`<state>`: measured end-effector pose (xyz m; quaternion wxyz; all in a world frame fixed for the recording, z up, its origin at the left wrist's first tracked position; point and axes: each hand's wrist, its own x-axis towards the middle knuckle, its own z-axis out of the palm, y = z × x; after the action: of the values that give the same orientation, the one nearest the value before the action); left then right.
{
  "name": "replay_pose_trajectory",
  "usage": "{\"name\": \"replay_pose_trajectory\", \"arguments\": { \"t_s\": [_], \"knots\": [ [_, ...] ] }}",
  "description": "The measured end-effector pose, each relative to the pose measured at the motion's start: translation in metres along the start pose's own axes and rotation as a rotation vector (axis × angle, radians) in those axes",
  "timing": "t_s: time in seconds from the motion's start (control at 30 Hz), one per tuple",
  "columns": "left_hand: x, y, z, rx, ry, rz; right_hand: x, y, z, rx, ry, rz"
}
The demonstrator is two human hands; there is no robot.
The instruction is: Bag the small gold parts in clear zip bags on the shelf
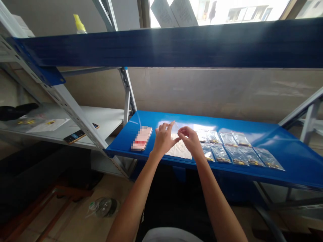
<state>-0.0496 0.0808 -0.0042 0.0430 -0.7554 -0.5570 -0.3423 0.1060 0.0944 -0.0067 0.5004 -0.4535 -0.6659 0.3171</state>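
My left hand (163, 138) and my right hand (190, 139) meet above the blue shelf (290, 148), fingertips pinched together on the top edge of a clear plastic bag (179, 149) that lies in front of them. Both hands have their fingers curled in a pinch. To the right of my right hand lie two rows of several small clear bags (232, 149) with dark and yellow contents, flat on the shelf. A phone (141, 138) lies face up to the left of my left hand.
A blue crossbeam (176, 43) runs overhead. To the left, a white shelf (106, 119) holds a second phone (79, 133), plastic bags and a dark object. A crumpled bag (103, 206) lies on the floor. Grey rack posts stand at both sides.
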Motion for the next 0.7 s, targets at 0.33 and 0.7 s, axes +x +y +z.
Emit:
{"name": "replay_pose_trajectory", "arguments": {
  "t_s": [0.33,0.7],
  "knots": [
    [-0.031,0.015,-0.022,-0.034,-0.134,0.029,-0.045,-0.005,-0.004,0.099,-0.100,0.046],
    [-0.039,-0.008,-0.031,-0.192,-0.103,-0.049,-0.047,-0.010,0.002,0.057,-0.183,-0.012]
  ]
}}
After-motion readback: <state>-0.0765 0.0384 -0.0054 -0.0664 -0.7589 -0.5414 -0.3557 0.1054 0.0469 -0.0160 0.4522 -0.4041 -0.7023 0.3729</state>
